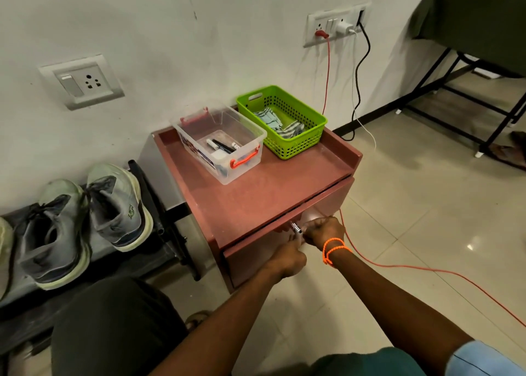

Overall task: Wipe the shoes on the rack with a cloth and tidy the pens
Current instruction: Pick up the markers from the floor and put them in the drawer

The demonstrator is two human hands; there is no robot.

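Note:
Both my hands meet in front of the red-brown side table (256,193), just below its front edge. My left hand (287,259) and my right hand (324,230) both pinch one pen (296,228), whose clear end sticks up between them. A clear plastic box (219,145) with red latches on the table holds several pens (223,145). Behind it a green basket (281,119) contains a striped cloth (280,123). Grey and pale green sneakers (85,219) sit on the dark rack (159,205) at the left.
An orange cable (398,264) runs across the tiled floor from the wall socket (336,25), along with black and white cables. A folding table with a green cover (469,14) stands at the far right. My knee (113,327) is low in the frame.

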